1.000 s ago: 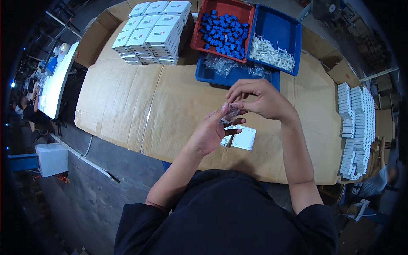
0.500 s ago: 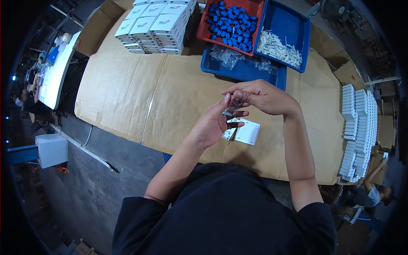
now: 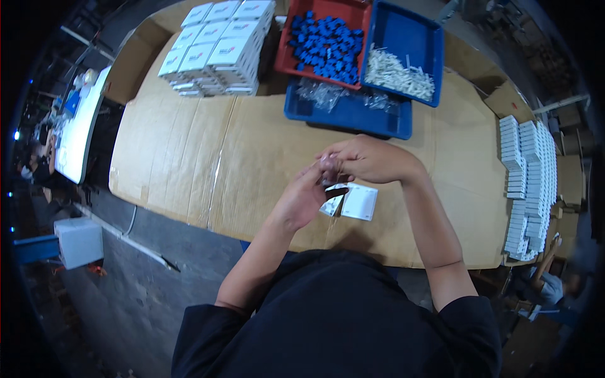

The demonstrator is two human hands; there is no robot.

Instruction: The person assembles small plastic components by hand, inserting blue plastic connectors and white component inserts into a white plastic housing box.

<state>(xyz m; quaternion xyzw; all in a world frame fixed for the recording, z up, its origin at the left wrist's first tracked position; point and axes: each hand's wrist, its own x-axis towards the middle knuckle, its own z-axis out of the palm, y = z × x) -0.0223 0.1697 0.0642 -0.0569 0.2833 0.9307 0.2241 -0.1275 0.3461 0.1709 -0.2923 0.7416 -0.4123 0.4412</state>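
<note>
Over the cardboard-covered table, my left hand [image 3: 299, 200] and my right hand [image 3: 377, 159] meet at the fingertips. Both pinch a small clear plastic bag [image 3: 329, 167], which the fingers partly cover; its contents cannot be made out. My left fingers are closed on its near side, and my right thumb and fingers grip it from above. Just below the hands lies a white square plate [image 3: 360, 203] with small marks near its corners. Beside it is another white piece [image 3: 331, 203], partly hidden by my left fingers.
At the far side stand stacked white boxes [image 3: 220, 51], a red tray [image 3: 282, 63] of blue parts, a blue tray [image 3: 403, 31] of white pieces, and a lower blue tray [image 3: 353, 123] with clear bags. White stacks [image 3: 526, 183] line the right edge. Other people sit left and right.
My hands have drawn closer together around the plastic bag, and my left fingers have curled in. The whole view has shifted slightly, with the trays lower and more to the left.
</note>
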